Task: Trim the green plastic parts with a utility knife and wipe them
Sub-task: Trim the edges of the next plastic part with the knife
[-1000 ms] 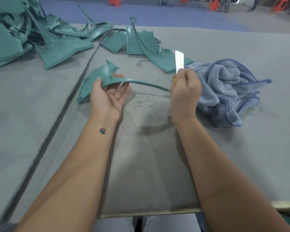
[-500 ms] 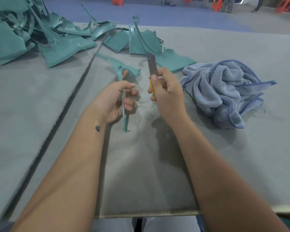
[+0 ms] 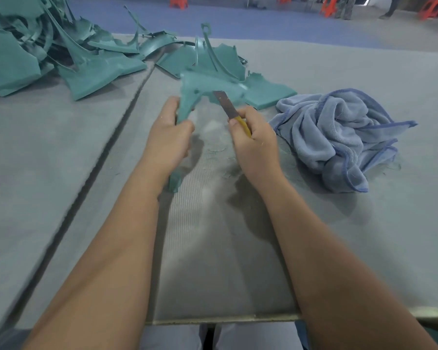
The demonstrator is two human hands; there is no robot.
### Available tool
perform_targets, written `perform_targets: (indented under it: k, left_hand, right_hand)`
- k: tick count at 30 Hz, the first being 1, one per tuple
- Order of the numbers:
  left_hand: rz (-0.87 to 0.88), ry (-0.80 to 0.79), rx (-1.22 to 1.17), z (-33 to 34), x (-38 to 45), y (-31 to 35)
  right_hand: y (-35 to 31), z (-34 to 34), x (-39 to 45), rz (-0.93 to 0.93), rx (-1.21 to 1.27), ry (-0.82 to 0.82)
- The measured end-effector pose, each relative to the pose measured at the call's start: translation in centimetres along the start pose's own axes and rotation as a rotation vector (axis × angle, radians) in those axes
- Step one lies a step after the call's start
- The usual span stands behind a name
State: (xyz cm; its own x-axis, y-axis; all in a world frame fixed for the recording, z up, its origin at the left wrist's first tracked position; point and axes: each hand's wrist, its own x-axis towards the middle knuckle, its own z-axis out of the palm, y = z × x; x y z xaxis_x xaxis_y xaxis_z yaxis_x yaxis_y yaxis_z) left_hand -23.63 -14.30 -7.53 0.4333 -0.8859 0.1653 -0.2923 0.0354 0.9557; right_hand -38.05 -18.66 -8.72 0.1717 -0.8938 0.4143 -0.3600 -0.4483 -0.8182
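Left hand (image 3: 168, 137) gripping green plastic part (image 3: 200, 84), right hand (image 3: 254, 145) gripping utility knife (image 3: 228, 107), blade touching part

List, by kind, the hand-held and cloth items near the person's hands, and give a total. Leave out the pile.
Green plastic part held in left hand: 1
Yellow-handled utility knife in right hand: 1
Crumpled blue towel: 1
Total: 3

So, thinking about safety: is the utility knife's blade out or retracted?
Out. The bare blade sticks up past the right hand, meeting the held green plastic part.
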Motion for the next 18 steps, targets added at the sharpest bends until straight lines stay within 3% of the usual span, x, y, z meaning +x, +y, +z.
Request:
perform_targets:
  k: [4, 9, 14, 16, 18]
  left_hand:
    - [0.072, -0.158, 0.24, 1.2, -0.2, -0.2]
    - [-0.178, -0.283, 0.115, 0.2, 0.0, -0.2]
    - [0.031, -0.051, 0.082, 0.1, 0.0, 0.1]
    - [0.155, 0.065, 0.246, 0.4, 0.0, -0.3]
    - [0.199, 0.032, 0.508, 1.0, -0.1, -0.8]
  right_hand:
    - [-0.3, -0.2, 0.1, 0.018, 0.206, -0.042]
    - [-0.1, -0.2, 0.3, 0.106, 0.283, -0.073]
    - [-0.1, -0.1, 0.3, 0.039, 0.341, -0.049]
    - [-0.1, -0.2, 0.1, 0.029, 0.344, -0.061]
    - [0.1, -0.1, 0.1, 0.055, 0.349, -0.078]
